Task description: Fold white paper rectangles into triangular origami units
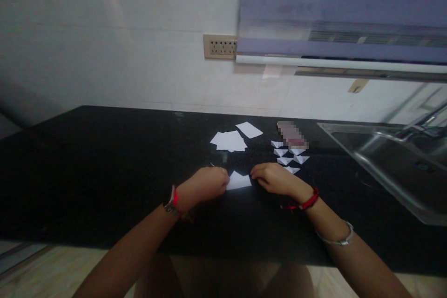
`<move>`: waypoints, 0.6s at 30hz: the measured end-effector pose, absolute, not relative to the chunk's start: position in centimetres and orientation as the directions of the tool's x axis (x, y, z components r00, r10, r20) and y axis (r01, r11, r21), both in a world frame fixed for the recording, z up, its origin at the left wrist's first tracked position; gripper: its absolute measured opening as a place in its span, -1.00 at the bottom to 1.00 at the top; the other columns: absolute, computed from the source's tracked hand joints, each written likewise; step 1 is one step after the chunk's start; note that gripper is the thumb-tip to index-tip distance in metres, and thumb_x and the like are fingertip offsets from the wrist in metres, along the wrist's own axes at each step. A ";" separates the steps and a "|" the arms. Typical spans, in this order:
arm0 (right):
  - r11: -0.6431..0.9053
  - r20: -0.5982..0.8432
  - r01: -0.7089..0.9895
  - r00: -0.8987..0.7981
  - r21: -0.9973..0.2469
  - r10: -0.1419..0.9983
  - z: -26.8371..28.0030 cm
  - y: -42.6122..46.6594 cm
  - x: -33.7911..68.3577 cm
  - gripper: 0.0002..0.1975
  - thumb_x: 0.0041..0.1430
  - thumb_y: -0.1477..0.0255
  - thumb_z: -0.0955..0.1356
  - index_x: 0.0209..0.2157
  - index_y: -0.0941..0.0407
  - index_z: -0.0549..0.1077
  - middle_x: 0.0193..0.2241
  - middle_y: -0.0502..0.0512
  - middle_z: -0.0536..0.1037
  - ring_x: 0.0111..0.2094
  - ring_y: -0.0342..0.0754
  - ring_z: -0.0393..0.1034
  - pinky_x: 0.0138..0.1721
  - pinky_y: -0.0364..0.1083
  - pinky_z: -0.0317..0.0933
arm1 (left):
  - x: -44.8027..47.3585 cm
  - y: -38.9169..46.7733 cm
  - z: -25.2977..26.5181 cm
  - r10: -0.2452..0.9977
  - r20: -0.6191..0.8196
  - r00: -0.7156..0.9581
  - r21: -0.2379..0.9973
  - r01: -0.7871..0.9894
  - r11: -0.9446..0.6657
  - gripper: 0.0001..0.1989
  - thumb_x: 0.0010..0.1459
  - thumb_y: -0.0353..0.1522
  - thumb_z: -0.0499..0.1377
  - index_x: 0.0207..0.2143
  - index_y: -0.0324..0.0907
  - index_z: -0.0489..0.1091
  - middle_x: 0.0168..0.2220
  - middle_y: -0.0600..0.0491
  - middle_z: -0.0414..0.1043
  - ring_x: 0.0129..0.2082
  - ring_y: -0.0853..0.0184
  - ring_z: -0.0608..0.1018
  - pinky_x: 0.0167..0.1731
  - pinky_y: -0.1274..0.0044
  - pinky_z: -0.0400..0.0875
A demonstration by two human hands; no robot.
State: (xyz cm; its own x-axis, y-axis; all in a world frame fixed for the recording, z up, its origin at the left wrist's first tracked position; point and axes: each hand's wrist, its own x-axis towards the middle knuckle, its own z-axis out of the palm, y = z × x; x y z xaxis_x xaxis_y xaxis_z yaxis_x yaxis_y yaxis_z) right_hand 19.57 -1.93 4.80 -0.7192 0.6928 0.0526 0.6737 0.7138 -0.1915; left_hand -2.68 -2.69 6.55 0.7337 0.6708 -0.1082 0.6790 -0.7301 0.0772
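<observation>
1. Two hands work at the near edge of the bench (104, 158): the left hand (206, 184) pinches the left edge of a white paper (239, 180), fingers closed on it; the right hand (275, 179) presses its fingertips on the paper's right edge.
2. The paper, one piece, lies on the bench between the hands, partly folded.
3. Behind the paper lies a stack (229, 141) of flat sheets, four or so; the exact count is unclear. One single sheet (249, 129) lies just right of the stack.
4. Right of the paper, six small folded triangles (285, 160) sit in two short rows; the nearest one touches the right hand.
5. Behind the triangles lies one blurred packet (292, 134); no writing is readable.
6. The bench is black, speckled stone. Far right of the paper, a steel sink (384, 158) is set in it, with one tap (424, 123).
7. The wall is white tile, with one socket strip (220, 47) above the stack and a striped blind (342, 14) to its right.
8. Each wrist wears a red band; the right forearm also carries one silver bangle (337, 240).
</observation>
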 end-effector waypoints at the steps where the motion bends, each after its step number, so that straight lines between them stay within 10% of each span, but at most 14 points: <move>1: 0.720 0.077 0.665 -0.722 -0.199 0.688 4.9 -2.1 19.3 -0.75 0.00 0.60 0.20 -0.29 0.18 0.43 -0.27 0.14 0.46 -0.24 -0.09 0.33 -0.20 -0.12 0.17 | -2.5 -2.7 6.5 0.664 -0.111 0.740 0.054 0.671 -0.739 -0.87 0.06 -0.41 0.01 -0.43 -0.23 0.34 -0.36 -0.01 0.36 -0.37 0.32 0.43 -0.39 0.53 0.32; 18: 0.789 0.093 0.593 -0.787 -0.159 0.610 4.0 -2.2 18.2 -0.81 0.11 0.47 0.20 -0.26 0.16 0.40 -0.36 0.13 0.43 -0.28 -0.10 0.30 -0.25 -0.13 0.14 | -2.3 -1.4 4.5 0.574 0.035 0.818 -0.083 0.575 -0.814 -0.86 0.09 -0.49 -0.06 -0.33 -0.20 0.26 -0.35 0.02 0.33 -0.44 0.34 0.42 -0.50 0.54 0.29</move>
State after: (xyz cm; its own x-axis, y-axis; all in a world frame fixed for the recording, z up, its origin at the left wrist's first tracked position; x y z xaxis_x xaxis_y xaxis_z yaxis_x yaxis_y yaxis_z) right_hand 18.16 -2.25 4.00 -0.7869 0.6100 0.0931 0.5931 0.7894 -0.1585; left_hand -2.33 -1.44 4.52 0.8181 0.5740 0.0349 0.5747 -0.8141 -0.0830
